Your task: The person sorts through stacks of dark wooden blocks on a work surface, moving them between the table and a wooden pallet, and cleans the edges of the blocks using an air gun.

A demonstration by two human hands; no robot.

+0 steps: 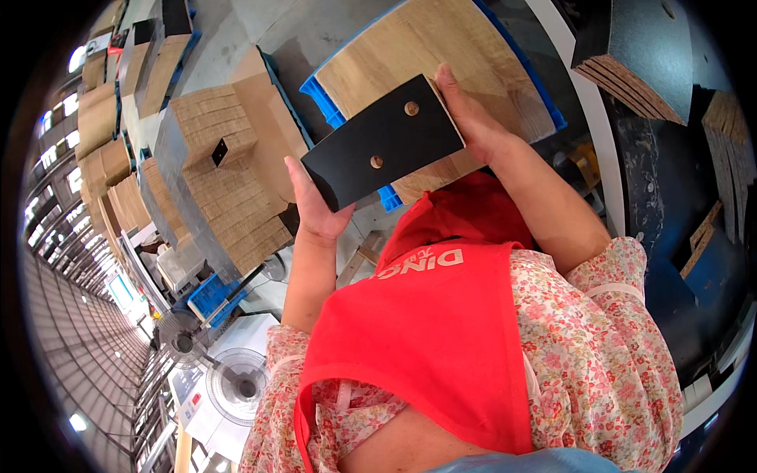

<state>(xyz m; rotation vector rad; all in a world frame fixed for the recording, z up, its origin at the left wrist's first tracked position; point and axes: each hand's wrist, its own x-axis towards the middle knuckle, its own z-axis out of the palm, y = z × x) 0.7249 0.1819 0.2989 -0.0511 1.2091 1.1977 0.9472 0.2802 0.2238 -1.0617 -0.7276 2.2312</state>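
Observation:
Between my two hands is a black rectangular board point(347, 150), tilted, with two round holes in its face showing brown chipboard inside. My left hand point(319, 211) supports its left end, thumb up along the edge and the other fingers mostly hidden underneath. At the right end, my right hand point(475, 122) grips the short edge, with its thumb near the top corner and its remaining fingers out of sight behind the board. Beneath and beyond the held board lies a stack topped by a light wood-grain panel point(441, 55).
A blue pallet point(319, 98) shows under the wood-grain stack. To the left, brown strips point(225, 189) are stacked with a small black piece point(219, 153) on them. Dark thick boards point(643, 63) rise at the right. A fan point(236, 386) stands at lower left.

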